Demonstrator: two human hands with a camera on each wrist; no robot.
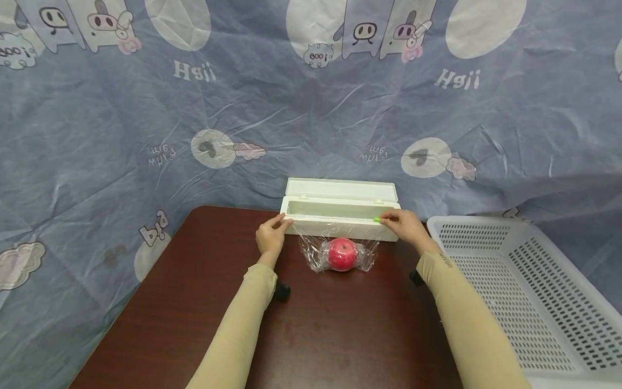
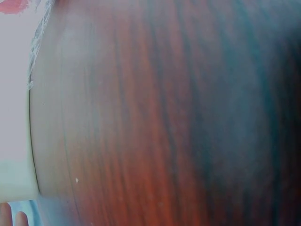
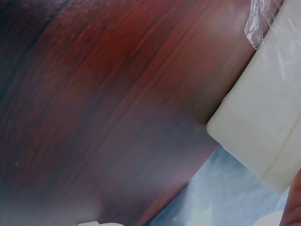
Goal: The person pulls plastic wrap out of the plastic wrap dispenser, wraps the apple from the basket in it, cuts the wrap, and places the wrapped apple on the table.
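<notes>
A long white cling film box point(image 1: 345, 229) stands at the table's far edge, its lid point(image 1: 342, 188) raised at the back. My left hand point(image 1: 270, 237) grips its left front corner, thumb and finger at the rim. At the right end of the front rim, my right hand point(image 1: 408, 229) pinches a small green slide cutter point(image 1: 377, 219). Cling film point(image 1: 316, 254) hangs from the rim down to a red apple point(image 1: 342, 255) and lies bunched on both its sides. The left wrist view catches fingertips point(image 2: 5, 215) by the box's end; the cutter is out of sight in both wrist views.
A white perforated plastic basket point(image 1: 478, 222) sits to the right, beside my right forearm. The dark brown wooden table point(image 1: 330, 335) lies under the box and apple. A blue-grey printed cloth point(image 1: 311, 119) hangs right behind the box.
</notes>
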